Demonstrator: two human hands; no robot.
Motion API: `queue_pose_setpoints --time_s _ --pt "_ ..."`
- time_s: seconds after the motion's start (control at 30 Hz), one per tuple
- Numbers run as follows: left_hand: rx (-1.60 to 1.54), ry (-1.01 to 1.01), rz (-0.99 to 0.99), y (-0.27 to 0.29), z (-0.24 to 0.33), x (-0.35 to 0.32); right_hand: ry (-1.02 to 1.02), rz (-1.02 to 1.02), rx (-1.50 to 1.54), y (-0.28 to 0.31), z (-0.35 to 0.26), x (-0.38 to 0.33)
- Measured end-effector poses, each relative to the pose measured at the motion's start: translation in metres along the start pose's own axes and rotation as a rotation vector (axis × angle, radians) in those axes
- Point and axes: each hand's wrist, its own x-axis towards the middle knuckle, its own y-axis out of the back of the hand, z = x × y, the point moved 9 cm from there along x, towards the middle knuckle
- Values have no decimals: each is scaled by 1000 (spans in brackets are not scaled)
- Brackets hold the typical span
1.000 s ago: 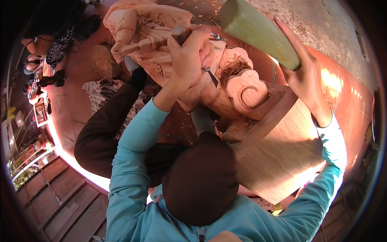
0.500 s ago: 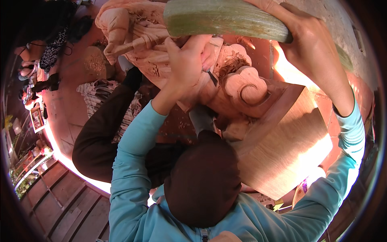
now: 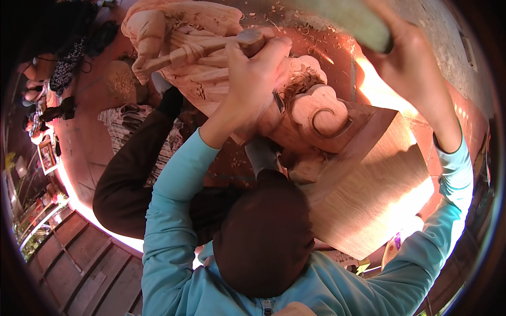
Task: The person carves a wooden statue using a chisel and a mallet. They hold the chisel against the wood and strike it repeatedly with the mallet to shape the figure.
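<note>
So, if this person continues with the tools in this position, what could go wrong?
The green mallet in the right hand might miss the chisel and strike the left hand, which holds it near its round end. The dark blade is close to the scalloped carving, so a slip could gouge it.

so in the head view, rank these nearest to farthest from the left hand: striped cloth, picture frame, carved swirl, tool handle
1. tool handle, in the left hand
2. carved swirl, to its right
3. striped cloth, lower left
4. picture frame, far left
</note>
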Motion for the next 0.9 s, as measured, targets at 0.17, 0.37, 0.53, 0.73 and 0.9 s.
queue_pose_setpoints --time_s 0.17,0.37,0.53,0.73,0.9 --pt "-19 25 35 6 -5 -3 -62 -107 -283 3 -24 2" --pt "60 26 10 -12 -6 3 -96 -19 -123 6 7 -10" --pt "-42 47 -43 -8 -12 4 -101 -91 -294 3 4 -13" --pt "131 -51 -67 -11 -8 3 -134 -70 -225 4 -13 -11" --pt "62 29 -103 -19 -15 6 -976 83 927 18 15 -14"
